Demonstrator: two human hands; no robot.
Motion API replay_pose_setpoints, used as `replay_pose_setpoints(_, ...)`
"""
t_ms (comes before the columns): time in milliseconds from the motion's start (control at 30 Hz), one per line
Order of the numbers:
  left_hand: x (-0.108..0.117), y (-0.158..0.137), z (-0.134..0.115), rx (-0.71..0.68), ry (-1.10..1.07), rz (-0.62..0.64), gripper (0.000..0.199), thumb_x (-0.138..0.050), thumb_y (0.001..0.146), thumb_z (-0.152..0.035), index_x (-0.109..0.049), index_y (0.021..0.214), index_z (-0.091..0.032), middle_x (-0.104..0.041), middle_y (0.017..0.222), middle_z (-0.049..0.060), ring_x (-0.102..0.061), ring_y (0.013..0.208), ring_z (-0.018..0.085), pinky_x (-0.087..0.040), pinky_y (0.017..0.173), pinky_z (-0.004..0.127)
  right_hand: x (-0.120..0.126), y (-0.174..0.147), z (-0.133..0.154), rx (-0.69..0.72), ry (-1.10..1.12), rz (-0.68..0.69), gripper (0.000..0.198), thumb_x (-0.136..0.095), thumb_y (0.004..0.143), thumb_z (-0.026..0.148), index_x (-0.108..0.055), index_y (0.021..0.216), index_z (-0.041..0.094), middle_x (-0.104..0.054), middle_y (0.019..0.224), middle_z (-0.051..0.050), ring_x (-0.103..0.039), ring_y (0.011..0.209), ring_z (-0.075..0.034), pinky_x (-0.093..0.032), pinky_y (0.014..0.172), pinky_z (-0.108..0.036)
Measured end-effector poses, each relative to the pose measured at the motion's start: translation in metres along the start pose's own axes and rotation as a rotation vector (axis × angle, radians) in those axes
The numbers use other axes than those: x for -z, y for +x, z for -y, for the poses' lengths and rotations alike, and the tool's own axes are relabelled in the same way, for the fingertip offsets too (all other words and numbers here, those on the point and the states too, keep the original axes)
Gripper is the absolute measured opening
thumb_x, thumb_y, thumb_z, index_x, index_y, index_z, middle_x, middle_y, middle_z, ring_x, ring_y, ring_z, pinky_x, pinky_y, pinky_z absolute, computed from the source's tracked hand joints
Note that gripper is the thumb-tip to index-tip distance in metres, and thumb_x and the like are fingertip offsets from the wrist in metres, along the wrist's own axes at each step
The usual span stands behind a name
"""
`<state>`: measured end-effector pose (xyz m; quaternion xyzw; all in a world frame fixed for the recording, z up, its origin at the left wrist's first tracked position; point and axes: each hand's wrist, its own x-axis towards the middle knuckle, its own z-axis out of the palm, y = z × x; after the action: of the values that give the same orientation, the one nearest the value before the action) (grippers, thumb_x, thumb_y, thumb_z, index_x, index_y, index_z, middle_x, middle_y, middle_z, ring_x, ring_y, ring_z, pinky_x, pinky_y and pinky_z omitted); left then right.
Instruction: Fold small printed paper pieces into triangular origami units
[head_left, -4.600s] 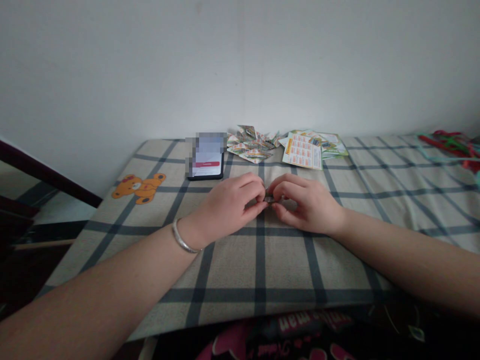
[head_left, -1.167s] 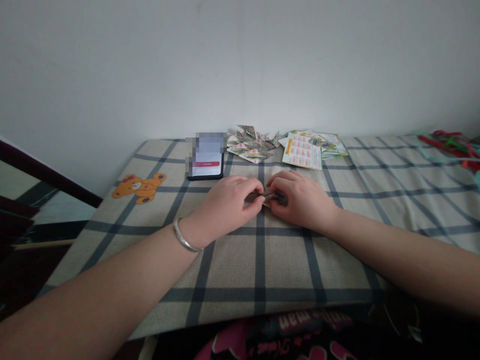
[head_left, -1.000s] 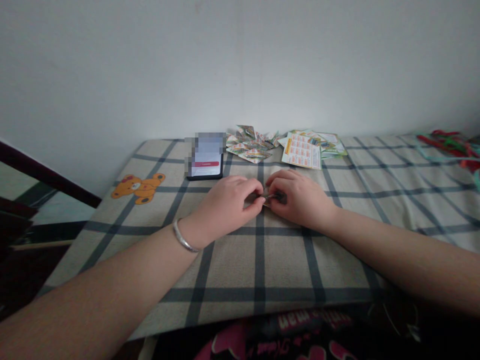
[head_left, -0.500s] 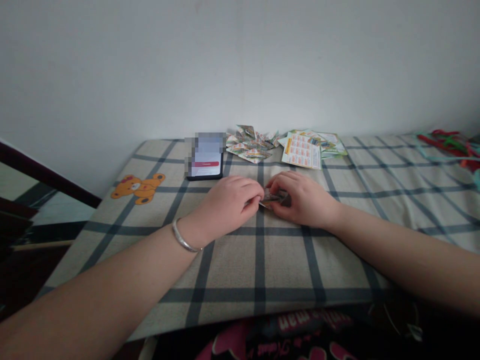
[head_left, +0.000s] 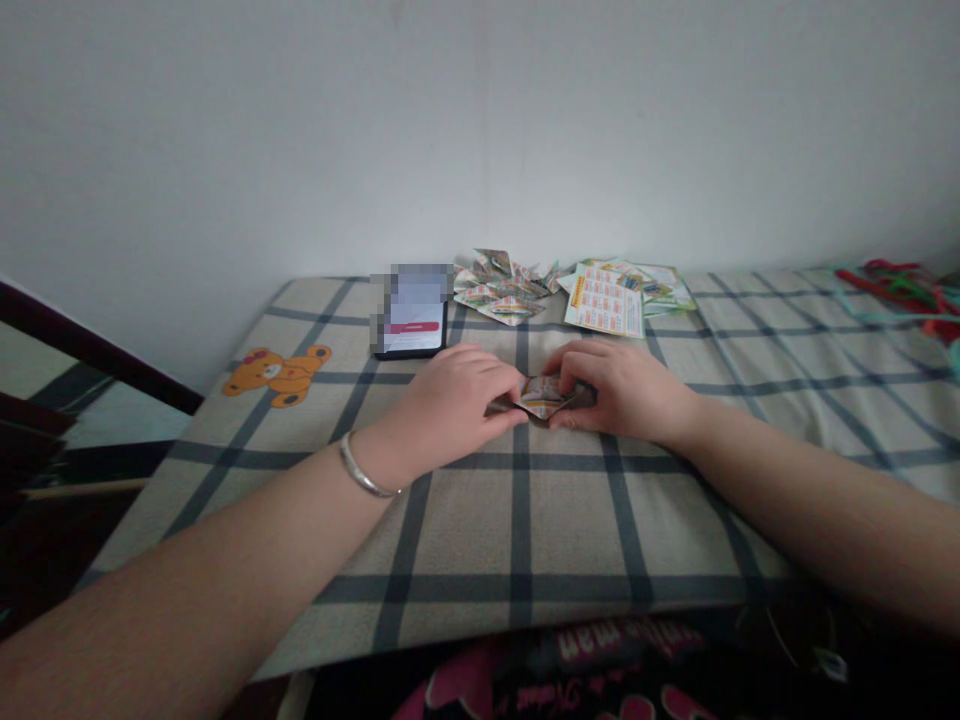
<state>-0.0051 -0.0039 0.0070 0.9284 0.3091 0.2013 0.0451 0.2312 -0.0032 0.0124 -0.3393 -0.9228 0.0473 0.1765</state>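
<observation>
We see a checked tablecloth point(head_left: 465, 540) reaching back to a pale wall point(head_left: 480, 120). On it we find a phone point(head_left: 414, 325) with its screen lit (partly pixelated) and an orange bear point(head_left: 281, 376), its head leftward. A red and green tangle point(head_left: 904, 285) lies far right; a dark bar point(head_left: 97, 347) slants at left.

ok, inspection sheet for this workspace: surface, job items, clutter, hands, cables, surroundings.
Surface: checked tablecloth, wrinkled at right.
Job items: folded paper, gripped; folded pieces and printed sheets behind.
Clutter: lit phone beside folded pieces; orange bear figure at left; red and green items, far right, unclear.
Hands: left hand pinches the paper's left end; right hand holds its right end.
Cables: thin strand below tablecloth edge, lower right; too dark to identify.
Surroundings: pale wall behind; dark rail, left.
</observation>
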Motion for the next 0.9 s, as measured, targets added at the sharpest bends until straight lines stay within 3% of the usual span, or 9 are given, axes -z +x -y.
replay_pose_setpoints(167, -0.005, 0.000, 0.006, 0.057, -0.068, -0.009, 0.013, -0.068, 0.083, -0.026, -0.060, 0.076, -0.019, -0.066, 0.084, 0.001, -0.060, 0.088, 0.019, -0.045, 0.084, 0.035, 0.001, 0.001, -0.002, -0.020, 0.085, -0.021, 0.023, -0.068, 0.083, 0.036, -0.057, 0.072, 0.019, -0.067, 0.089, -0.005, -0.060, 0.083, -0.018, -0.043, 0.072, -0.029)
replay_pose_setpoints(367, -0.007, 0.000, 0.008, 0.123, -0.198, -0.060, 0.014, -0.065, 0.081, -0.020, -0.056, 0.072, -0.018, -0.066, 0.084, 0.001, -0.059, 0.082, 0.017, -0.045, 0.076, 0.032, -0.001, 0.002, -0.003, -0.048, 0.159, -0.004, 0.023, -0.066, 0.085, 0.036, -0.058, 0.072, 0.019, -0.065, 0.079, -0.004, -0.057, 0.078, -0.017, -0.041, 0.070, -0.029)
replay_pose_setpoints(600, -0.008, 0.001, 0.010, 0.100, -0.177, -0.104, 0.015, -0.062, 0.079, -0.017, -0.053, 0.068, -0.018, -0.065, 0.079, 0.000, -0.059, 0.081, 0.017, -0.044, 0.079, 0.033, -0.005, 0.001, 0.000, -0.120, 0.165, -0.023, 0.019, -0.061, 0.087, 0.032, -0.057, 0.073, 0.019, -0.064, 0.076, -0.004, -0.055, 0.073, -0.015, -0.039, 0.066, -0.027)
replay_pose_setpoints(733, -0.008, 0.001, 0.009, 0.055, -0.142, -0.065, 0.004, -0.064, 0.082, -0.022, -0.061, 0.080, -0.020, -0.066, 0.083, 0.000, -0.059, 0.085, 0.017, -0.044, 0.081, 0.033, -0.007, 0.001, 0.003, -0.063, 0.098, -0.025, 0.017, -0.063, 0.084, 0.032, -0.058, 0.075, 0.019, -0.063, 0.078, -0.004, -0.056, 0.078, -0.017, -0.040, 0.069, -0.028)
replay_pose_setpoints(900, -0.005, 0.001, 0.003, -0.016, -0.081, -0.033, 0.012, -0.067, 0.085, -0.030, -0.063, 0.079, -0.020, -0.068, 0.086, -0.001, -0.060, 0.088, 0.018, -0.041, 0.090, 0.037, -0.008, 0.001, 0.009, -0.022, 0.032, -0.038, 0.020, -0.064, 0.085, 0.038, -0.061, 0.080, 0.019, -0.062, 0.080, -0.003, -0.056, 0.079, -0.017, -0.041, 0.069, -0.029)
